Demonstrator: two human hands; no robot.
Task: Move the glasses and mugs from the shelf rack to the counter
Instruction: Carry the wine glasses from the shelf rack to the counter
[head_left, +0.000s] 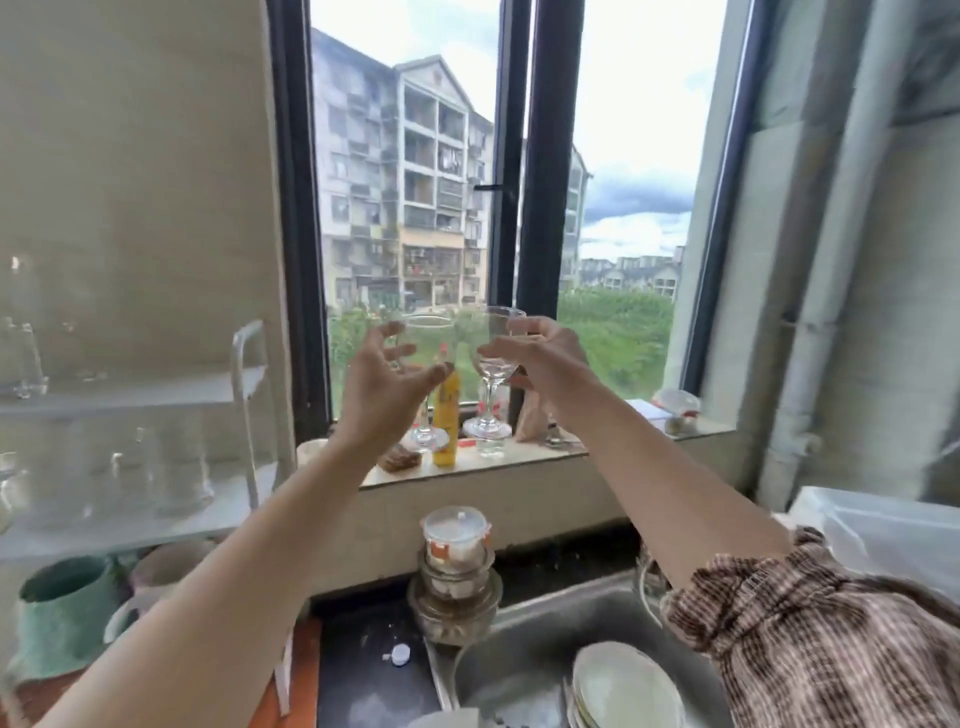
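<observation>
Glasses: two stemmed wine glasses held up mid-frame against the window, one per hand, both upright-ish.
Left glass (428, 364): bowl sits behind the left hand (384, 382); fingers are spread and curled loosely, thumb near the bowl. Honestly can't tell if it's truly clamped or just cradled.
Right glass (493, 364): right hand (545, 358) is closed round the bowl, foot hanging free above the windowsill (519, 457).
Rack: white shelf rack (156, 395) on the left of the frame, more clear glasses blurred on both tiers.
Mugs: green mug (67, 613) lower left, under the rack.
Worktop: dark worktop (363, 675) at bottom centre, next to the sink (519, 649) with plates in it.
Handling: thin, light, smooth glass, so slippery and easy to chip; stems look like the weak spot. I'd hold by the bowl or low on the stem, not squeeze, and keep the two from clinking.
Watch out: yellow bottle (447, 421) and stacked containers (456, 561) are right below.
</observation>
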